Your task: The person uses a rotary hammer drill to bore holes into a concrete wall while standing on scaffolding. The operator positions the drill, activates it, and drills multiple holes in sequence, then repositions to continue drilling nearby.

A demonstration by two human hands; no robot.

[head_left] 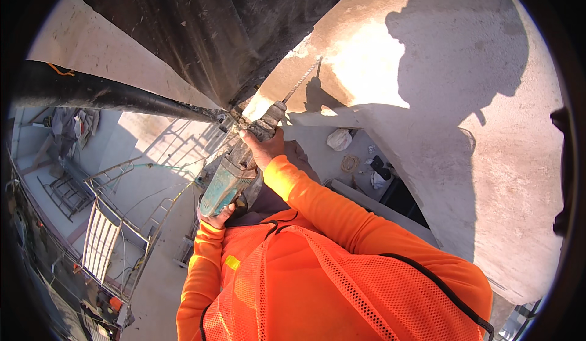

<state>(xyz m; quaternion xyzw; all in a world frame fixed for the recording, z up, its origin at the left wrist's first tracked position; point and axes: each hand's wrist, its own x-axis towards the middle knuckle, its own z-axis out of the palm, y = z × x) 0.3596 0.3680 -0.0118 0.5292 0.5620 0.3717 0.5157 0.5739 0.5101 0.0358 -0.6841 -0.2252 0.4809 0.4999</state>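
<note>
A dusty teal rotary hammer drill (pixel 227 185) slants up and to the right in front of me. My right hand (pixel 268 148) is wrapped round its grey front housing, just behind the chuck. At the lower rear end, my left hand (pixel 218 218) is closed on the handle, partly hidden by the drill body. A long spiral drill bit (pixel 301 82) reaches from the chuck to the sunlit plastered wall (pixel 360 66). The bit's tip meets its own shadow at the wall; whether it is inside a hole I cannot tell.
Dark sheeting (pixel 213 30) hangs above the drill, and a black pipe (pixel 110 94) runs in from the left. Far below stand metal scaffold frames (pixel 101 237). A white bag (pixel 339 139) and a coiled rope (pixel 349 164) lie on the lower floor.
</note>
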